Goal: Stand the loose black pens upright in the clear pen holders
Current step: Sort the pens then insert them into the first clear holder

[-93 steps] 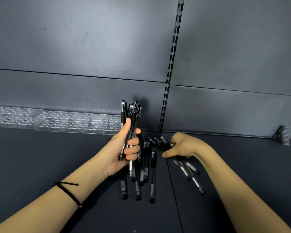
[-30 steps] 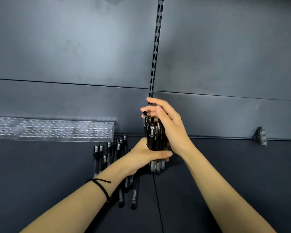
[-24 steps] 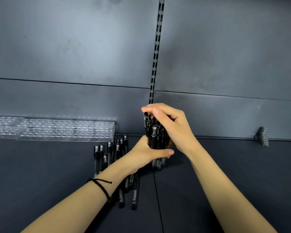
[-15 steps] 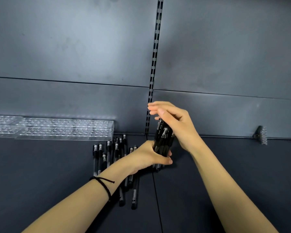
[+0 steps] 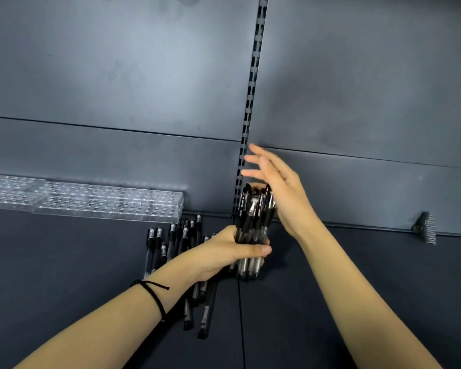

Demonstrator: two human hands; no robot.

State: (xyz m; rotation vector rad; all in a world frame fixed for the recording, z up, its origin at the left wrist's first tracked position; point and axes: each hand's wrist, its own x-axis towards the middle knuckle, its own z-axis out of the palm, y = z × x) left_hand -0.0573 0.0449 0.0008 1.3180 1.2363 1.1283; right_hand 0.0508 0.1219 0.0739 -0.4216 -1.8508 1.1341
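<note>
My left hand (image 5: 225, 250) grips a bundle of black pens (image 5: 254, 219) around its lower half, holding it upright with its bottom ends on the dark shelf (image 5: 64, 262). My right hand (image 5: 280, 193) hovers just right of the bundle's top, fingers spread and apart from the pens. Several loose black pens (image 5: 171, 246) lie flat on the shelf left of and under my left wrist. The clear pen holders (image 5: 91, 202), a long row of blocks with rows of holes, lie along the back wall at left with nothing standing in them.
A slotted metal upright (image 5: 253, 89) runs down the grey back panel behind the bundle. A small ribbed bracket (image 5: 425, 227) sits at the shelf's back right. A seam in the shelf (image 5: 241, 323) runs toward me under the bundle.
My right hand, which was wrapped over the top of the bundle, has let go and opened its fingers. The left hand still holds the bundle upright in about the same place.
</note>
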